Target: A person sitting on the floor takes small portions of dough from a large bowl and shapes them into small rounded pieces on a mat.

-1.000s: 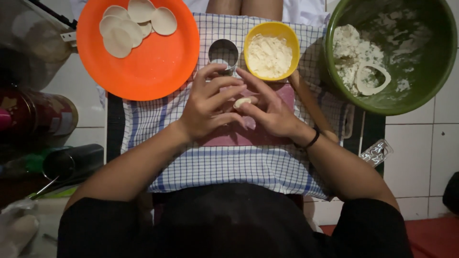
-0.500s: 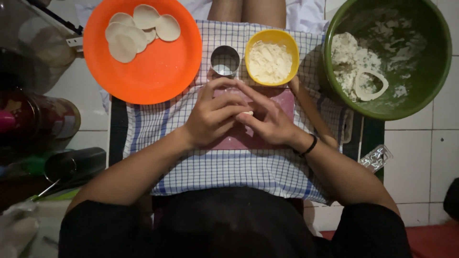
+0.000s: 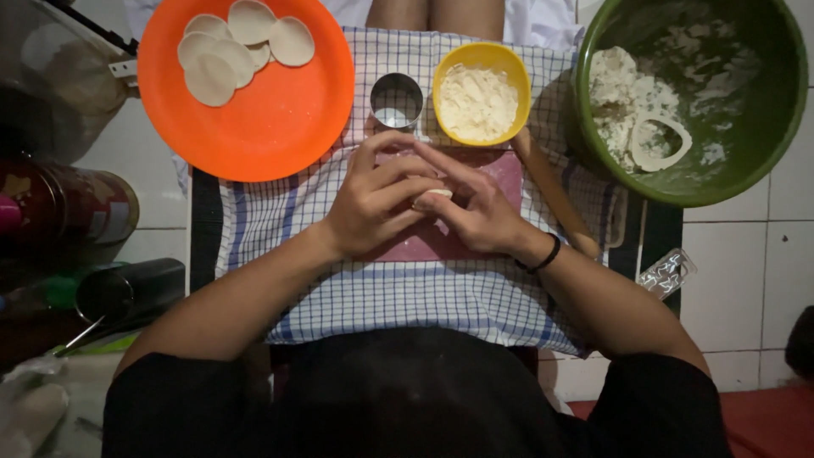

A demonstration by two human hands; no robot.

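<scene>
Pale dough piece (image 3: 438, 195) sits pinched between the left hand (image 3: 377, 202) and right hand (image 3: 476, 208), both closed around it above a pink board (image 3: 509, 174). Just beyond the hands stand a metal cutter ring (image 3: 396, 100) and a yellow bowl (image 3: 481, 61) of flour.

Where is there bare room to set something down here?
Free: the lower right half of the orange plate, below its dough rounds, and the checked cloth nearer than the forearms. Crowded: the strip holding the metal cutter, yellow bowl and both hands.
</scene>
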